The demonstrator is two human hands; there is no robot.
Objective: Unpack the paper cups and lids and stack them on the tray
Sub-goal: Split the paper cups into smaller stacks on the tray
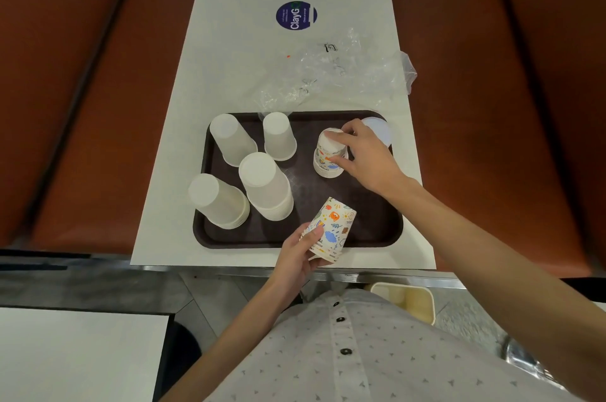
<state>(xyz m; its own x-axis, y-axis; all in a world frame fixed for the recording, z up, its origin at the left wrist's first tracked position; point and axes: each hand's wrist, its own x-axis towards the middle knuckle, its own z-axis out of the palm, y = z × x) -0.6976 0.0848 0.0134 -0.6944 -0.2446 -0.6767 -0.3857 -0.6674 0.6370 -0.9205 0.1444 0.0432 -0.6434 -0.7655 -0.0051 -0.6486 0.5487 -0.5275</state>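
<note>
Closest to you, at the bottom of the frame, is your white dotted shirt (360,352) with dark buttons. Just to its right, under the table edge, sits a pale yellow bin (416,301).

Your left hand (296,257) is low in the middle of the frame. Its fingers and thumb are curled round a few picture cups (333,227), tucked one inside the other. They tilt, with the closed end pointing up and to the right, over the near edge of the brown tray (370,231).

The tray lies on the white table (249,40). On it, left of the middle, stand four stacks of plain white cups, all upside down: the near left stack (218,201), the middle stack (265,186), the far left stack (231,139) and the far middle stack (278,136).

Your right hand (367,152) reaches in from the right. It grips the top of the picture cup stack (328,158), which stands upside down on the right part of the tray. Fingers lie on the top and the thumb is on the near side.

Just behind that hand, in the tray's far right corner, are the white lids (378,131).

Past the tray lies a crumpled clear plastic bag (344,73). Farther up the table is a round blue sticker (296,15). A brown left seat (82,73) and a brown right seat (492,73) run along the two sides.
</note>
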